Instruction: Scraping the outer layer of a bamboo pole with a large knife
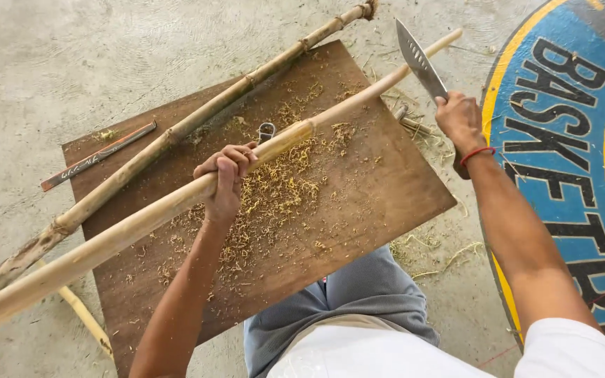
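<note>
Lap: grey trousers (358, 297) and a white shirt hem fill the near edge, knees under a brown board (379, 196).
Left hand: left hand (224, 183) is wrapped shut around a pale peeled pole (141, 222), pinning it across the board.
Right hand: right hand (459, 120), with a red band at the wrist, is clenched on the handle of a long knife (420, 61), blade raised beside the pole's far tip.
Pole: runs from the near left to the far right, its thin end past the board's far edge.
Around: yellow shavings (274, 192) cover the board; a rough unpeeled stick (169, 136) lies to the left, with a dark flat blade (98, 156) beyond it.
Risk: the gripping fingers sit on the same shaft the blade works, so a slip down the smooth wood could likely reach them; loose shavings may let the pole roll.
</note>
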